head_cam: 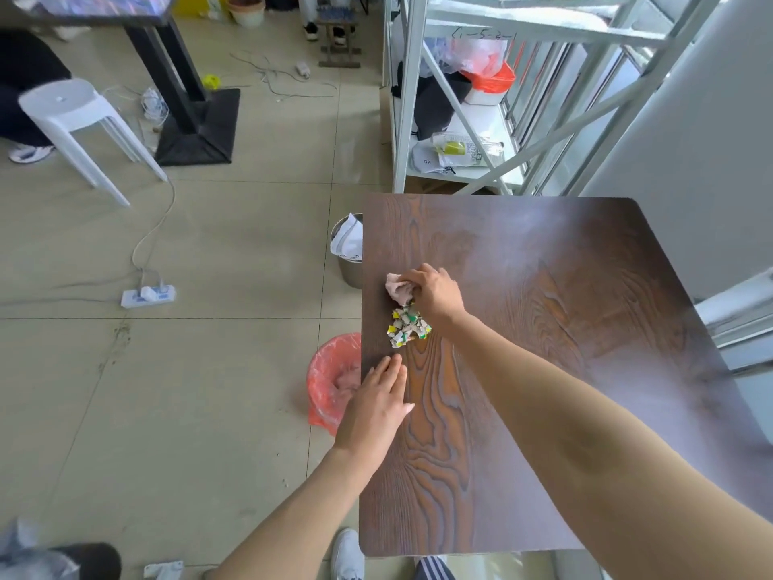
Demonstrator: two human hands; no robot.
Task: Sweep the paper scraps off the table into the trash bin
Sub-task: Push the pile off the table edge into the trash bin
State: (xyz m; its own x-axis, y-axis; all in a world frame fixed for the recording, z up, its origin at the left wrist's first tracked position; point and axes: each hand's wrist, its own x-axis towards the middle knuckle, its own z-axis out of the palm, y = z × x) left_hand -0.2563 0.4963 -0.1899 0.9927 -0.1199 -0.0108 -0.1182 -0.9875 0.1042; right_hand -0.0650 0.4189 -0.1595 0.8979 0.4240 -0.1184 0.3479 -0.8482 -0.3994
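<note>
A small heap of paper scraps (408, 327), white with green and yellow bits, lies near the left edge of the dark wooden table (564, 328). My right hand (437, 293) is shut on a crumpled pink cloth (398, 288), just beyond the heap and touching the table. Nearer to me, my left hand (378, 401) rests flat with fingers together on the table's left edge. Below that edge stands a trash bin lined with a red bag (330, 380), partly hidden by the table and my left hand.
A metal bin (349, 253) with white paper stands on the floor farther along the table's left edge. A power strip (148, 295) and cables lie on the tiled floor. A white stool (79, 119), a black stand base (198, 127) and white shelving (460, 119) stand beyond.
</note>
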